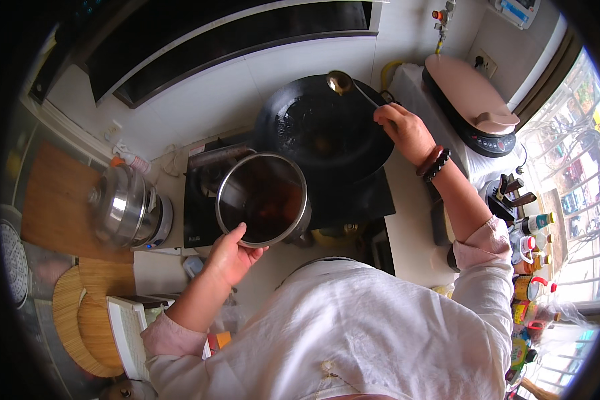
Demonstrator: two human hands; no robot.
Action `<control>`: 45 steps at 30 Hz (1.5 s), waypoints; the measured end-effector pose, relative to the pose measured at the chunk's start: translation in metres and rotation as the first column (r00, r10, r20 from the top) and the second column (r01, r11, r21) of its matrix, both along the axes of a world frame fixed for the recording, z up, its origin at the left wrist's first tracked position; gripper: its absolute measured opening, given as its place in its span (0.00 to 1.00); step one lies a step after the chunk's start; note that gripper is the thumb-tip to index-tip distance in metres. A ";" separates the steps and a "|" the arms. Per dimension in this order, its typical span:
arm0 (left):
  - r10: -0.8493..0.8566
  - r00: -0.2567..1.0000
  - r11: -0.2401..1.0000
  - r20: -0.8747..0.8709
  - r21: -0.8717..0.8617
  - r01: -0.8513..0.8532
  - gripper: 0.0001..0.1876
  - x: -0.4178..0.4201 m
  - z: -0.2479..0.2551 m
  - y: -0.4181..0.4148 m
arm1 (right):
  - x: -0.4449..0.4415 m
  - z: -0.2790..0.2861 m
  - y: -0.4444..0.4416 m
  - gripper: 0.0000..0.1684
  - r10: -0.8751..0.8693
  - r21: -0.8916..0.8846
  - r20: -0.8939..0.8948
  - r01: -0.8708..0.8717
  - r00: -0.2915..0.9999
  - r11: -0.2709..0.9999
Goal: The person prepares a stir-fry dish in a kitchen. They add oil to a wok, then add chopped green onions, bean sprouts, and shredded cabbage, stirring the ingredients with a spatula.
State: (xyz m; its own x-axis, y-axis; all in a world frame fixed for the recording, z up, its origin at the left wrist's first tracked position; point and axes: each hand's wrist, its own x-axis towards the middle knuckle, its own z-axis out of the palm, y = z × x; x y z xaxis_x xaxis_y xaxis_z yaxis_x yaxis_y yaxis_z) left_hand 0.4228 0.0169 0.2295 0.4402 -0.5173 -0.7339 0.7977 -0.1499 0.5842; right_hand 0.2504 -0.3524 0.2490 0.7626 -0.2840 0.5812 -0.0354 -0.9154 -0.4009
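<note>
My left hand [237, 252] grips the rim of a deep stainless steel pot [304, 220], thumb over the edge. Dark reddish-brown contents lie in its bottom. The pot is tilted in front of the wok's handle [220, 156], over the black cooktop [200, 220]. In my right hand [402, 127] is the handle of a metal ladle [341, 82], whose bowl is above the far side of a black wok [325, 120]. A yellowish liquid shows at the ladle's bowl. The wok's inside has a shiny, wet-looking patch and a small yellowish spot.
A pink electric griddle [467, 90] stands at the right on a white cover. Nearer are a knife block [500, 197] and several sauce bottles [530, 257] by the window. A steel steamer pot [125, 205] stands left, beside a wooden board [55, 200]. The range hood [230, 50] overhangs the back.
</note>
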 end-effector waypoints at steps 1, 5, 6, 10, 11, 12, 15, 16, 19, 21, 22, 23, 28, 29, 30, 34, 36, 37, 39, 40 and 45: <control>-0.001 1.000 1.000 0.001 0.001 0.001 0.15 0.001 0.000 0.000 | -0.003 -0.006 -0.001 0.05 0.046 0.166 0.051 -0.053 0.998 0.985; -0.007 0.999 1.000 0.032 -0.003 0.007 0.16 0.003 0.001 0.004 | -0.005 -0.021 -0.011 0.07 -0.153 0.817 0.235 -0.110 0.960 0.567; -0.002 1.000 1.000 0.025 -0.002 0.002 0.16 0.001 0.000 0.003 | -0.011 -0.025 -0.022 0.08 -0.165 0.860 0.279 -0.170 0.946 0.481; -0.009 0.999 1.000 0.044 -0.024 0.011 0.16 0.001 0.004 -0.003 | -0.043 -0.033 -0.046 0.14 -0.279 0.921 0.382 -0.339 0.881 0.191; -0.023 0.998 0.999 0.061 -0.031 0.025 0.17 0.002 0.004 -0.002 | -0.048 -0.037 -0.053 0.14 -0.243 0.917 0.393 -0.357 0.887 0.178; -0.053 0.996 0.998 0.071 -0.040 0.056 0.18 0.004 0.003 -0.002 | -0.048 -0.032 -0.052 0.13 -0.237 0.911 0.413 -0.401 0.880 0.097; -0.048 0.996 0.998 0.075 -0.033 0.050 0.19 0.002 0.007 -0.003 | -0.047 -0.003 -0.033 0.12 -0.151 0.868 0.496 -0.494 0.855 0.055; -0.049 0.996 0.998 0.075 -0.029 0.051 0.19 0.002 0.008 -0.003 | -0.043 0.008 -0.023 0.11 -0.147 0.849 0.528 -0.525 0.836 0.064; -0.016 0.998 1.000 0.055 -0.021 0.017 0.16 0.005 0.004 -0.003 | -0.036 0.034 -0.004 0.11 -0.084 0.821 0.569 -0.558 0.818 0.121; -0.009 0.998 1.000 0.063 0.007 0.009 0.16 0.006 0.007 -0.002 | -0.035 0.051 0.010 0.12 0.020 0.816 0.559 -0.554 0.829 0.167; -0.018 0.998 1.000 0.068 0.003 0.017 0.16 0.009 0.007 -0.002 | -0.035 0.063 0.019 0.13 0.091 0.811 0.544 -0.551 0.834 0.198; -0.019 0.997 1.000 0.076 0.011 0.018 0.16 0.011 0.007 -0.003 | -0.032 0.073 0.032 0.13 0.124 0.810 0.515 -0.529 0.848 0.253; -0.026 0.994 0.999 0.108 0.034 0.022 0.15 0.012 0.013 -0.006 | -0.025 0.091 0.084 0.11 0.251 0.841 0.314 -0.391 0.916 0.373; -0.021 0.993 0.999 0.113 0.035 0.017 0.15 0.012 0.014 -0.007 | -0.023 0.091 0.093 0.11 0.282 0.843 0.251 -0.353 0.926 0.407; -0.015 0.993 0.999 0.117 0.036 0.010 0.15 0.012 0.014 -0.007 | -0.021 0.090 0.101 0.10 0.311 0.840 0.187 -0.316 0.932 0.441; -0.040 0.988 0.999 0.151 0.032 0.036 0.15 0.014 0.012 -0.008 | -0.011 0.087 0.126 0.06 0.476 0.687 -0.063 -0.308 0.877 0.658; -0.044 0.983 0.999 0.176 0.029 0.040 0.15 0.014 0.013 -0.007 | -0.002 0.087 0.131 0.06 0.520 0.518 -0.200 -0.362 0.830 0.775; -0.050 0.980 0.998 0.191 0.032 0.045 0.15 0.013 0.014 -0.007 | 0.001 0.082 0.133 0.06 0.513 0.413 -0.189 -0.406 0.837 0.815; -0.062 0.973 0.998 0.221 0.038 0.055 0.15 0.012 0.015 -0.009 | 0.009 0.075 0.136 0.06 0.495 0.281 -0.219 -0.431 0.841 0.857; -0.063 0.970 0.998 0.233 0.041 0.055 0.15 0.012 0.015 -0.009 | 0.012 0.073 0.137 0.06 0.484 0.213 -0.233 -0.442 0.843 0.871; -0.072 0.951 0.997 0.299 0.060 0.056 0.18 0.011 0.014 -0.011 | 0.020 0.075 0.137 0.06 0.526 0.436 -0.289 -0.380 0.800 0.816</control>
State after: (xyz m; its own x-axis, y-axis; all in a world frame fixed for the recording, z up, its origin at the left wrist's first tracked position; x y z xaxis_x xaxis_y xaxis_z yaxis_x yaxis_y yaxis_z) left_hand 0.4338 0.0064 0.2433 0.6117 -0.5175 -0.5983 0.5738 -0.2302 0.7859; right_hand 0.2704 -0.2151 0.3236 0.9880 0.0309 0.1516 0.1331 -0.6698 -0.7305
